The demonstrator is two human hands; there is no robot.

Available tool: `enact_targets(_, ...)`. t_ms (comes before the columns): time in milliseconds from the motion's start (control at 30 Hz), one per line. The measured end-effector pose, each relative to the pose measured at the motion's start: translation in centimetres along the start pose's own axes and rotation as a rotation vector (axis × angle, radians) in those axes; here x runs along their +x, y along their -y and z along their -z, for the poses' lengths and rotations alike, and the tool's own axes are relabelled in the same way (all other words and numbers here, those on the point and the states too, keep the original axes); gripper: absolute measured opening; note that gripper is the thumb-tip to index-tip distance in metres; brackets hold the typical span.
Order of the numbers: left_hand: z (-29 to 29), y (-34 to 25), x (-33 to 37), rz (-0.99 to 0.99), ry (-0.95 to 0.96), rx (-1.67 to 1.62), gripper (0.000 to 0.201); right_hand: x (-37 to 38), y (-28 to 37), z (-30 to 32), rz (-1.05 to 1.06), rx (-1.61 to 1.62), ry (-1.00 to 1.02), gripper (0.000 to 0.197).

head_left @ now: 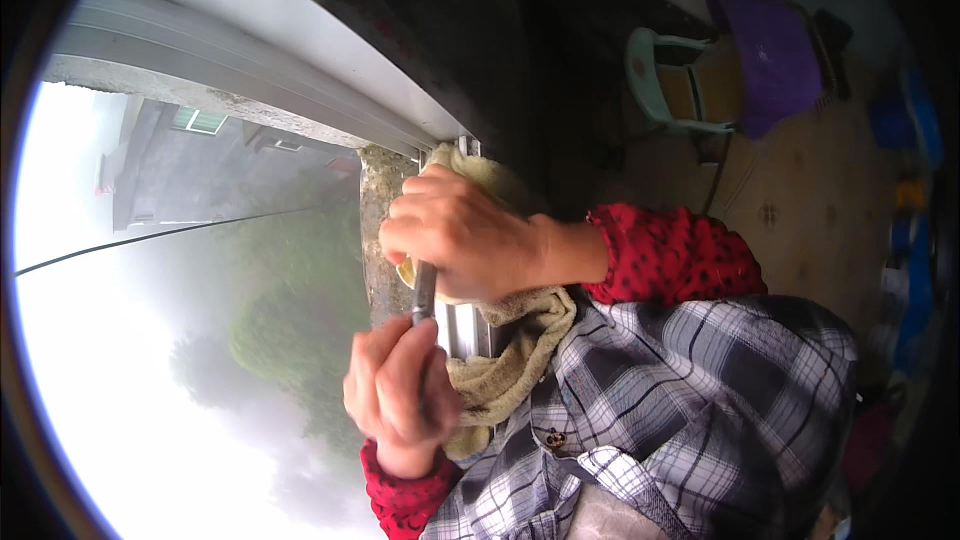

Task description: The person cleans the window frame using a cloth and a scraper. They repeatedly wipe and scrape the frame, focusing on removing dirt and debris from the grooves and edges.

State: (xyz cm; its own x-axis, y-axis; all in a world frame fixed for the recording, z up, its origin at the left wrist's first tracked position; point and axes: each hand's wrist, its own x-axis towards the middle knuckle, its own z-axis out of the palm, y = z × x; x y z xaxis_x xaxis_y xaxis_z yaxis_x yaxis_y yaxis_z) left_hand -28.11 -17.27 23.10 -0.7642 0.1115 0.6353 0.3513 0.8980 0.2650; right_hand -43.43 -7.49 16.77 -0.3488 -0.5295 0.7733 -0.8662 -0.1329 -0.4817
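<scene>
A short grey bar-shaped tool (pixel 425 292) spans the gap between my hands; both its ends are hidden by fingers. My left hand (pixel 400 385), lower in the picture, is closed round its near end and a little blurred. Above it, my right hand (pixel 455 235) is curled over the other end, its back showing. A pale yellow curved edge (pixel 405 271) peeks out under the right fingers; its kind cannot be made out. Beneath the hands, a beige towel (pixel 540 340) lies draped over the window sill track (pixel 462 330).
A white window frame (pixel 270 30) runs along the upper left, beside a rough concrete ledge (pixel 380 185). Outside are trees (pixel 290 330), mist and a grey building (pixel 200 165). Indoors, a pale green chair (pixel 655 80) stands near a purple cloth (pixel 775 60).
</scene>
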Motion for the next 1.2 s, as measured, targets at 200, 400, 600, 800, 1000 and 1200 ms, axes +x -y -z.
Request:
enact_targets(200,-1.4,1.4,1.6,-0.077,-0.123,-0.211,0.039,-0.1,-0.8,-0.4,-0.092,-0.014,0.081,0.011)
enact_targets(400,-4.2,3.1,1.9,0.041,-0.287,-0.882,0.06,0.8,-1.5,-1.6,-0.04,-0.034,0.04,0.012)
enact_targets(600,-1.2,1.9,2.3,0.14,-0.374,-1.046,0.06,1.4,1.7,-0.7,-0.16,-0.055,0.302,0.021)
enact_targets(800,-3.0,0.4,2.3,0.02,-0.441,-0.897,0.05,1.2,1.4,0.0,-0.058,-0.044,0.18,0.02)
enact_targets(1000,0.1,-2.6,3.0,-0.077,-0.181,-0.756,0.028,-0.7,4.4,0.0,-0.086,0.323,0.18,0.016)
enact_targets(1200,-1.3,-1.4,3.0,-0.02,0.025,-0.646,0.046,-0.8,0.7,0.2,-0.046,0.148,0.029,0.027)
